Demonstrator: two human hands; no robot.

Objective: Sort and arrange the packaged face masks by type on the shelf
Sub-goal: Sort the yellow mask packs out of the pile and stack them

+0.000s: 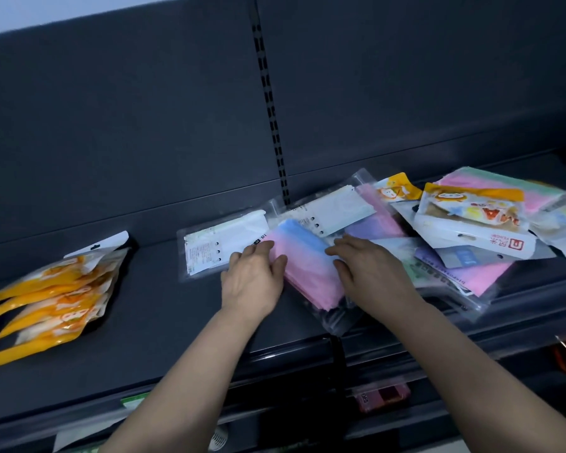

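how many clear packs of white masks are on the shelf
2. One white-mask pack lies just left of the left hand; the other behind the pink-and-blue pack. More may hide in the right pile.

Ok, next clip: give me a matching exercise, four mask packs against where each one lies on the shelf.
Things:
1. orange packs
2. pink-and-blue pack
3. white-label pack
4. cartoon pack

Places:
A. on top of the mixed pile at the right
B. between the left hand and the right hand
C. stacked at the far left of the shelf
D. flat, just left of the pink-and-blue pack

Pairs: 1-C, 2-B, 3-D, 4-A.
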